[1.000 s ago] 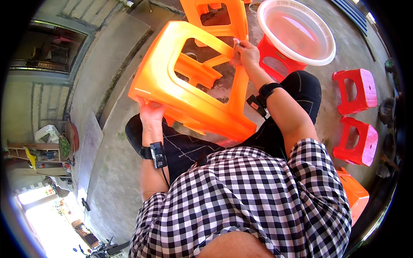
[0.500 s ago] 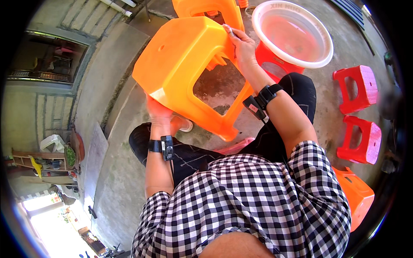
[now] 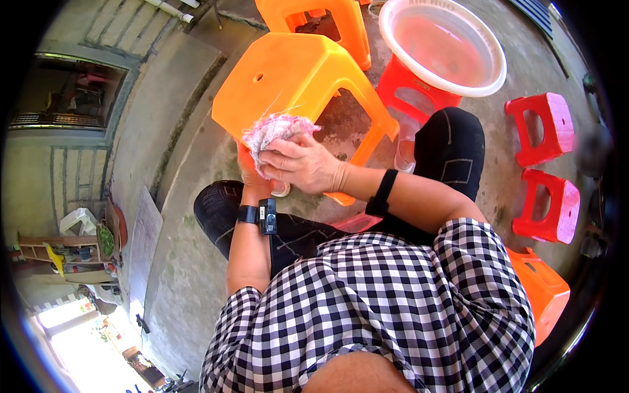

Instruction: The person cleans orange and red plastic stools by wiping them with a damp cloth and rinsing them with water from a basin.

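Observation:
A yellow-orange plastic stool (image 3: 282, 65) is held tilted in front of me, its seat facing left and up and its legs toward the right. My left hand (image 3: 251, 169) grips the near corner of the seat from below; its fingers are partly hidden by the stool and the cloth. My right hand (image 3: 304, 164) is wrapped round a bunched, frayed pink-and-white scrubbing cloth (image 3: 278, 126), which it presses against the seat's near edge, close to my left hand.
Beyond my right knee, a white-rimmed basin (image 3: 496, 77) of water rests on a red stool (image 3: 405, 84). Another orange stool (image 3: 354, 33) stands behind the held one. Red stools (image 3: 557, 131) and an orange stool (image 3: 542, 295) are on the right. A concrete ledge (image 3: 173, 111) runs along the left.
My right hand has come from the stool's far edge toward me and left, bringing the cloth to the near corner. The stool has turned slightly; my left hand stays at its corner.

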Demonstrator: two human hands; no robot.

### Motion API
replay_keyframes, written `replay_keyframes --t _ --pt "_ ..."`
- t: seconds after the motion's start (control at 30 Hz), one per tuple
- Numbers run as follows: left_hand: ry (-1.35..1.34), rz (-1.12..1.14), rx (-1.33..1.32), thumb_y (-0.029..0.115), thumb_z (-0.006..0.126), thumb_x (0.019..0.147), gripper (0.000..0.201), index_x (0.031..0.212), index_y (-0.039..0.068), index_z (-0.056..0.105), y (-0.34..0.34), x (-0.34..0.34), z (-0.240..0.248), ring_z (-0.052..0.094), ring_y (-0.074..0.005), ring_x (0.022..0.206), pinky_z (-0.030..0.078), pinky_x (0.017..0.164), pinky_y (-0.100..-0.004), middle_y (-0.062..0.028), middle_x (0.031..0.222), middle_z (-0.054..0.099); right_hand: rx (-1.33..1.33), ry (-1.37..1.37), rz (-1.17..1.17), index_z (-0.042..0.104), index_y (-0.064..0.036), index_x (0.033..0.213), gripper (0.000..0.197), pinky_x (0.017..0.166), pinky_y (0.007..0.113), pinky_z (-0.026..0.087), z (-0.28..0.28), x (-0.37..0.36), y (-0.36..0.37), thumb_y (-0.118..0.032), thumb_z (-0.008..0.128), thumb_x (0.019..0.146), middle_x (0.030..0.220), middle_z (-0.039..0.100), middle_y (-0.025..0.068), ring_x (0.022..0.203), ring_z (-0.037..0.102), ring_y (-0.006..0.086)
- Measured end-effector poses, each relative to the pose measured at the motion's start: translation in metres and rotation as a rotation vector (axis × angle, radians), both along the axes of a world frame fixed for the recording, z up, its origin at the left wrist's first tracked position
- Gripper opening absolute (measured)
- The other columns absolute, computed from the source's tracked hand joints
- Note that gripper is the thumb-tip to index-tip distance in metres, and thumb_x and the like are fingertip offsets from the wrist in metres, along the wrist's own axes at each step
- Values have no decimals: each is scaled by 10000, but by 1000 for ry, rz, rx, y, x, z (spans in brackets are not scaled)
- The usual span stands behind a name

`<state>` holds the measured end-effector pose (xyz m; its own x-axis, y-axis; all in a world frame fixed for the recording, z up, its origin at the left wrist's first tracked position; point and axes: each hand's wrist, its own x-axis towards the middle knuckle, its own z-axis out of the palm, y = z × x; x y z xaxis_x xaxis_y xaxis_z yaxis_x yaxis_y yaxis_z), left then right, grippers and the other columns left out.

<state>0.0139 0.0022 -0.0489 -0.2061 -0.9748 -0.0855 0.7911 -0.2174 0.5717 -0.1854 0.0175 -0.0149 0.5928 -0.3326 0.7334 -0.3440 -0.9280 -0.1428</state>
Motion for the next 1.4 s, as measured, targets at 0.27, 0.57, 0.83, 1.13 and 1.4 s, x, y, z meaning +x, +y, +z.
replay_keyframes --t 0.27,0.57,0.83,1.13,1.4 --pt "-352 339 187 462 393 1041 519 1366 70 490 8 -12 18 568 -238 1185 490 990 -390 -80 1320 570 9 -55 -538 617 -232 1279 444 979 477 345 -4 -48 -85 -227 606 835 1360 545 17 1256 484 261" --pt "-390 380 251 388 452 1022 453 1297 40 545 16 28 -2 638 -259 1054 545 871 -384 -103 1206 633 17 -1 -393 639 -136 1204 388 977 452 379 -7 -32 -49 -286 638 846 1274 577 52 1204 499 293" --pt "-325 315 361 321 434 1023 422 1274 10 570 29 16 30 641 -246 1068 534 895 -358 -121 1190 647 151 61 -445 620 -100 1168 382 973 456 378 -11 -18 -38 -323 619 858 1205 546 41 1169 479 267" --pt "-925 857 334 195 652 903 223 1067 45 668 7 101 -29 638 -187 942 524 846 -347 -61 1092 639 915 -180 -406 445 -111 1450 590 1072 441 391 -31 -35 -86 -412 529 949 1510 398 100 1368 382 364" --pt "-2190 539 -256 343 724 846 298 1069 145 714 -9 -11 39 459 -264 1169 376 966 -447 -61 1186 550 1573 -585 -203 493 -77 1429 763 809 387 529 -84 -53 -102 -656 413 937 1322 558 162 1058 629 287"
